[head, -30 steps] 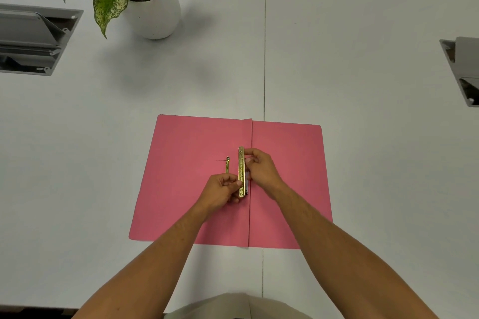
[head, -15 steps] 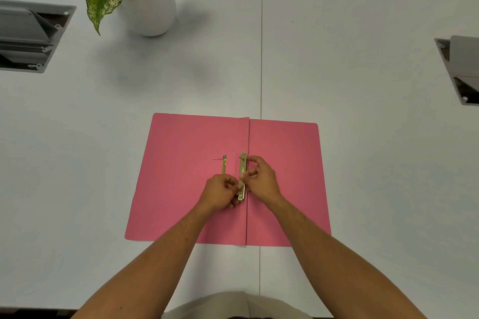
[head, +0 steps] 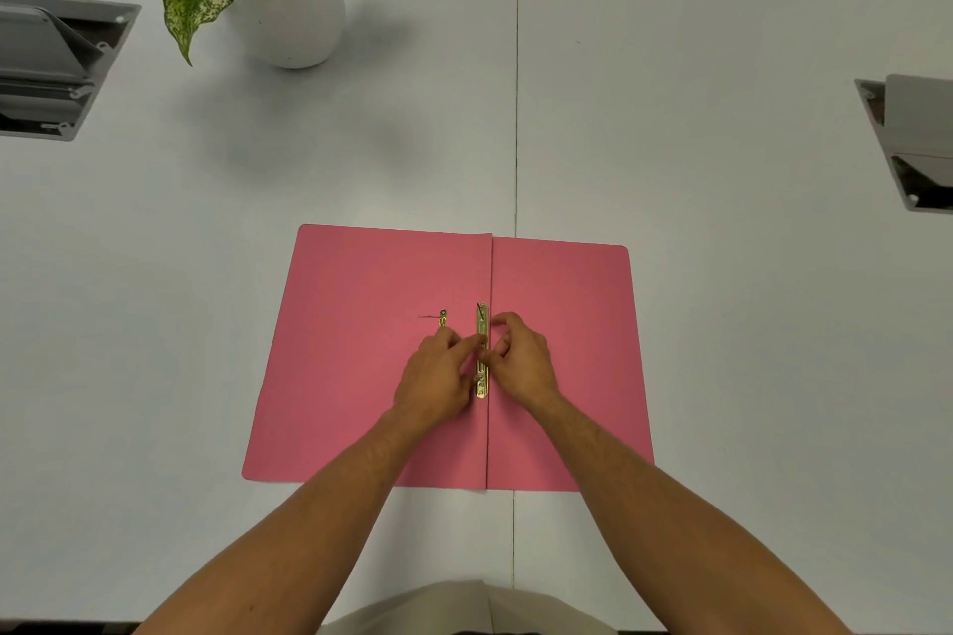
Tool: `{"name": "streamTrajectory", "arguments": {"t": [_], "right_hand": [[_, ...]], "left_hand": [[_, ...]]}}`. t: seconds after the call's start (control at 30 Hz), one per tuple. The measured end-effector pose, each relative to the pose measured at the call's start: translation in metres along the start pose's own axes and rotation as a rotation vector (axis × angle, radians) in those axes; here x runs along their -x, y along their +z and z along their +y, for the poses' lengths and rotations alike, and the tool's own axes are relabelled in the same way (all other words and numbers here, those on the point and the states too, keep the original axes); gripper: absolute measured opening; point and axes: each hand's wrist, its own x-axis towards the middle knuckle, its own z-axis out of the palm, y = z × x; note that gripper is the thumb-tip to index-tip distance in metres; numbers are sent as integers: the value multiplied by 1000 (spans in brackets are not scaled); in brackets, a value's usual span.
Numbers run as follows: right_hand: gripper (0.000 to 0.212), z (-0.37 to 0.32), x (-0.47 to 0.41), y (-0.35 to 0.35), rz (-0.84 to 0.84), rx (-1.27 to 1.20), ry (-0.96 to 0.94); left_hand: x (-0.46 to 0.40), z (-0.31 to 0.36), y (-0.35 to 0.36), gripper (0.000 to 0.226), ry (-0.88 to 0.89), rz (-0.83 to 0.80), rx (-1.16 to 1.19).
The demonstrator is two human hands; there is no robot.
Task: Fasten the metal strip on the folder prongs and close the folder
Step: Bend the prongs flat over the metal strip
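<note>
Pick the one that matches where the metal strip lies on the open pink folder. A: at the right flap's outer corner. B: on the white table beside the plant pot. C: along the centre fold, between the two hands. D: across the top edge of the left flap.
C: the metal strip runs lengthwise along the pink folder's centre fold, with the left hand and right hand touching it from either side.

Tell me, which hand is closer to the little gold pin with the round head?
Left. The left hand sits just below the pin; the right hand is across the metal strip.
</note>
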Motion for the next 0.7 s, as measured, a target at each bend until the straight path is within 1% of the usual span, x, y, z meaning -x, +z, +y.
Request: {"name": "streamTrajectory", "arguments": {"t": [0.1,0.27,0.4,0.53,0.6,0.7], "right_hand": [[39,0,-1,-1,-2,13,-5],[31,-1,-5,-4,2,48,-28],[30,-9,-14,-8,33,97,-75],[21,-18,-27,-14,45,96,-112],[17,-21,-34,-16,-3,174,-172],[15,-26,-41,-19,-98,387,-275]], "left_hand": [[-2,-3,-1,49,77,10,-116],[-10,-1,-9,54,147,-57,-188],[-12,-3,-13,56,158,-74,-225],[-11,0,-11,54,176,-68,-264],[-11,-1,-11,56,181,-84,-296],[-10,-2,-11,57,187,-102,-335]]}}
